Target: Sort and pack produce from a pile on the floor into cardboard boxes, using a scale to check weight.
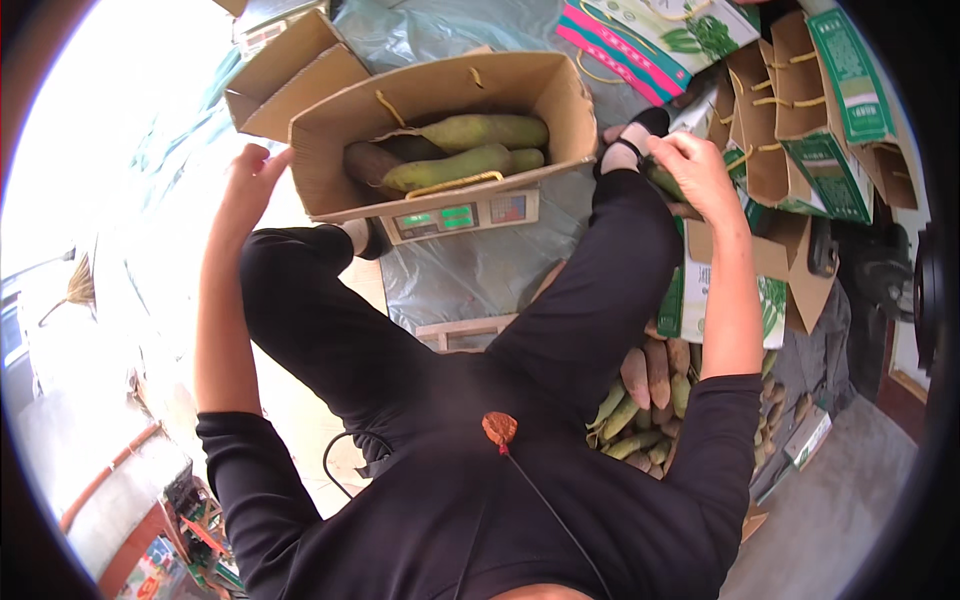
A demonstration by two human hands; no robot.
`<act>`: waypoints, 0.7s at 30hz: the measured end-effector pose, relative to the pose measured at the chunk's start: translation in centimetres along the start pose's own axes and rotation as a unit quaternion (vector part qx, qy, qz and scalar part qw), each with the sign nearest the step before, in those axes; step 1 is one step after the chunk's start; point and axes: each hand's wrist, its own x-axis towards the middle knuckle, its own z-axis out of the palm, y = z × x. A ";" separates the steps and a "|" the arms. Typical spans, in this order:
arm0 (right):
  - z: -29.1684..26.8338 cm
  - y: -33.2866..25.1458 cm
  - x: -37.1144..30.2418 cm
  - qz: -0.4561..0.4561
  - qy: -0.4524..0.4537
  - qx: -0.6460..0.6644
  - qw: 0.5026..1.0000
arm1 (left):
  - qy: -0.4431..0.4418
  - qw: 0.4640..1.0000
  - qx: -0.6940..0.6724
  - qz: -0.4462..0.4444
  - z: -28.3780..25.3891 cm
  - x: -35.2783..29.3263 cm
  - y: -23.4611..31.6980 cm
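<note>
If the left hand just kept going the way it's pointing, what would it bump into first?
Most likely the left side of the open cardboard box holding long green vegetables; the left hand looks right at its edge, though whether they touch is unclear.

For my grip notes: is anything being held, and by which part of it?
The left hand is at the left edge of the open carton; whether it grips cannot be told. The right hand shows nothing held.

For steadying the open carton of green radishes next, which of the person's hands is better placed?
Probably the left hand: it is at the left edge of the carton, touching or nearly so. The right hand is apart from the carton, beyond the right foot.
</note>
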 end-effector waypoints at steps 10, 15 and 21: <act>6.4 -5.2 7.1 0.091 -0.184 -0.183 0.961 | -0.268 0.962 0.027 -0.042 3.7 4.0 -2.4; 7.0 -5.3 8.3 0.047 -0.118 -0.309 0.943 | -0.258 0.962 -0.022 -0.086 4.5 5.5 -3.5; 7.3 -8.4 10.8 0.001 -0.100 -0.292 0.951 | -0.179 0.982 -0.030 -0.060 4.8 7.1 -7.8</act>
